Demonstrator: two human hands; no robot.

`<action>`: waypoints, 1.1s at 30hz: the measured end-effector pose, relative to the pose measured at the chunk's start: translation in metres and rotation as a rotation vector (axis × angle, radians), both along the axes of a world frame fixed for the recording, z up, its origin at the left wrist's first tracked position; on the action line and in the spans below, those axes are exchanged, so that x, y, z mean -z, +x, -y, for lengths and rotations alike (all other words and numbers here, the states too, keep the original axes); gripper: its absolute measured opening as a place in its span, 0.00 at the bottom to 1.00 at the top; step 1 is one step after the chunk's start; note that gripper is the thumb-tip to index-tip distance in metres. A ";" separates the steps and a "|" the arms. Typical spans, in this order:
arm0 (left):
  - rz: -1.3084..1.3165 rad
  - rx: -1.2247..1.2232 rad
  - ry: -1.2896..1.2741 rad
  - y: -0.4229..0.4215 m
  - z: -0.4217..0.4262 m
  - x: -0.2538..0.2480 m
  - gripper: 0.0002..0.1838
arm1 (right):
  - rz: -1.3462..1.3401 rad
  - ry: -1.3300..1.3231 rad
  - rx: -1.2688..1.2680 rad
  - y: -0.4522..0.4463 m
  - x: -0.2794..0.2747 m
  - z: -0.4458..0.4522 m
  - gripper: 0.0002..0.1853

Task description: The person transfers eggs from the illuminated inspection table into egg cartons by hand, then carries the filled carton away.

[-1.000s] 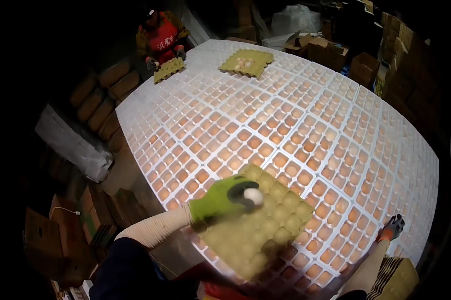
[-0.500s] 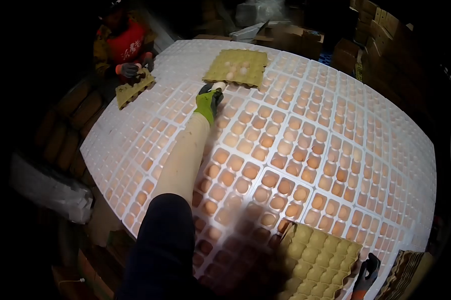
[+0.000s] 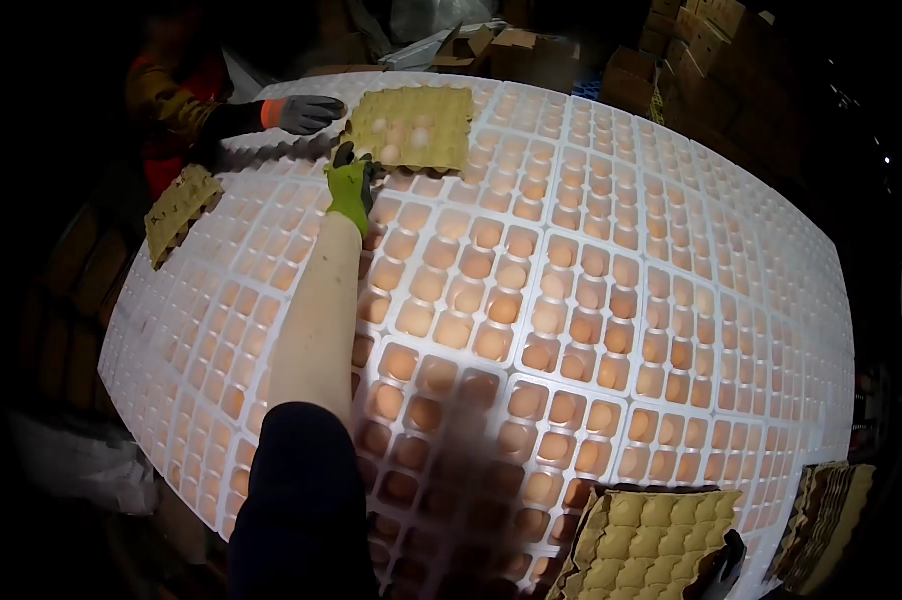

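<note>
My left hand (image 3: 353, 180), in a green and dark glove, reaches far across the table. Its fingers are closed around a pale egg (image 3: 363, 155) at the near left corner of a yellowish pulp egg tray (image 3: 446, 110), which has several eggs on it. At the lower right, my right hand (image 3: 728, 565), in a dark glove and partly hidden, grips the right edge of another pulp egg tray (image 3: 661, 540). Around both hands lie white plastic trays (image 3: 531, 300) with brown eggs (image 3: 502, 308) in their pockets.
A co-worker's gloved hand (image 3: 306, 115) is at the far tray's left side, near my left hand. A pulp tray (image 3: 181, 212) lies at the left edge, a stack of pulp trays (image 3: 821, 525) at the right. Cardboard boxes (image 3: 631, 80) stand behind the table.
The view has turned, shifting the far things left. The co-worker's hand has reached toward the far tray, letting go of the left pulp tray. The near tray has turned, with my right hand at its edge.
</note>
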State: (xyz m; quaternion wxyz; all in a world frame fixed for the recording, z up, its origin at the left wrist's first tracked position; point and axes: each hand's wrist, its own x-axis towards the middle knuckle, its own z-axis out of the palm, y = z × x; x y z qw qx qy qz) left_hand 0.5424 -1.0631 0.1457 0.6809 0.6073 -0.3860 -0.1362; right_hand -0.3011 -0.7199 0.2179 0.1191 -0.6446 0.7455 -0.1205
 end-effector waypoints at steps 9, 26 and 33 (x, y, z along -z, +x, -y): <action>-0.336 0.739 0.492 -0.290 -0.229 -0.065 0.23 | 0.503 0.162 0.090 0.007 -0.033 -0.004 0.23; -0.102 0.355 0.734 -0.507 -0.467 -0.016 0.19 | -0.052 -0.003 -0.283 -0.008 -0.054 -0.038 0.30; 0.091 0.387 0.326 -0.622 -0.459 -0.140 0.16 | 0.166 -0.394 -0.255 -0.114 -0.112 -0.058 0.32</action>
